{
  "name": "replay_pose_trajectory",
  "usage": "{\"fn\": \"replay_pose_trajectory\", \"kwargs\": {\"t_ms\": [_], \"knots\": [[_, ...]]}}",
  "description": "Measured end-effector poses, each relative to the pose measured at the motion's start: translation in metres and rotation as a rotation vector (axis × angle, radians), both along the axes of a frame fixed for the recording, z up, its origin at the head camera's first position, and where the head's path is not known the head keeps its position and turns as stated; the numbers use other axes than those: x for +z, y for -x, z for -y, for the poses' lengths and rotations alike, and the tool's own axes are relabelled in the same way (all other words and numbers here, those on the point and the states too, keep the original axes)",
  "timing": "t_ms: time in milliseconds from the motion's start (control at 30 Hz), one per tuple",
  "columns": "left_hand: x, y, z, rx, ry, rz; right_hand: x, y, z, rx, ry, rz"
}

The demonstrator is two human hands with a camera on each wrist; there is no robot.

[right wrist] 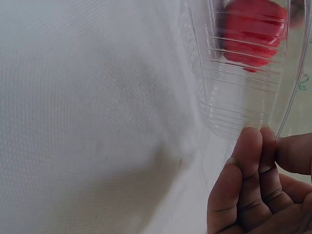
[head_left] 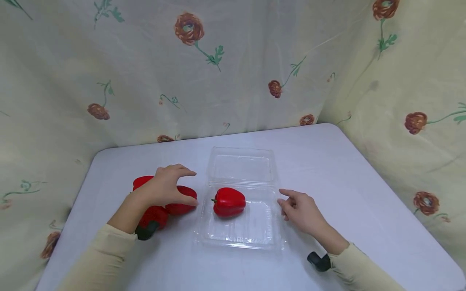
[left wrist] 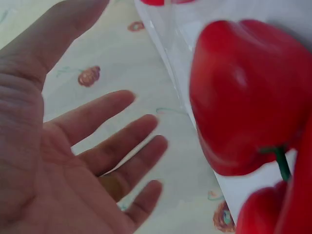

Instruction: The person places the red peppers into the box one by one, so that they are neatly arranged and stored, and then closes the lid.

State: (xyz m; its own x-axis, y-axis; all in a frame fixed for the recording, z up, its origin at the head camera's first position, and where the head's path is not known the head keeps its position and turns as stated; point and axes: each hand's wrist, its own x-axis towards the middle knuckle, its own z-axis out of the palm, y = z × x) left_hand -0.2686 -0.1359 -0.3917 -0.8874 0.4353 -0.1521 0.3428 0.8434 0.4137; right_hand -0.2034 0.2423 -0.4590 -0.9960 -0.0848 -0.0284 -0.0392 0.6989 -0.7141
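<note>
A red bell pepper (head_left: 229,202) with a green stem lies on its side in the left part of a clear plastic clamshell container (head_left: 255,234), whose lid (head_left: 242,166) is folded back. Left of the container, more red bell peppers (head_left: 183,201) sit grouped on the table, partly hidden by my left arm. My left hand (head_left: 165,186) hovers over them, fingers spread, holding nothing; in the left wrist view a pepper (left wrist: 248,97) is beside the palm, apart from it. At the container's right rim, my right hand (head_left: 300,210) pinches the edge between thumb and fingers (right wrist: 249,146).
A white-covered table (head_left: 346,210) with rounded corners bears everything. Flower-patterned curtain cloth (head_left: 247,81) hangs behind it and along the sides. A small black device (head_left: 319,261) is worn at the right wrist.
</note>
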Motion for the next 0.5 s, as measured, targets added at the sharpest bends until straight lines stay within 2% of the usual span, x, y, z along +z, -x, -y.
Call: {"fn": "replay_pose_trajectory", "kwargs": {"t_ms": [133,267,500], "knots": [[-0.002,-0.001,0.006,0.0,0.077,0.047,0.0,-0.001,-0.002,-0.003,-0.004,-0.004],[-0.005,-0.002,0.006,-0.016,0.139,0.052,0.001,-0.001,-0.003,-0.002,0.008,-0.01],[-0.012,-0.002,0.01,0.036,0.154,0.08,-0.003,0.001,-0.001,-0.004,0.016,-0.003]]}}
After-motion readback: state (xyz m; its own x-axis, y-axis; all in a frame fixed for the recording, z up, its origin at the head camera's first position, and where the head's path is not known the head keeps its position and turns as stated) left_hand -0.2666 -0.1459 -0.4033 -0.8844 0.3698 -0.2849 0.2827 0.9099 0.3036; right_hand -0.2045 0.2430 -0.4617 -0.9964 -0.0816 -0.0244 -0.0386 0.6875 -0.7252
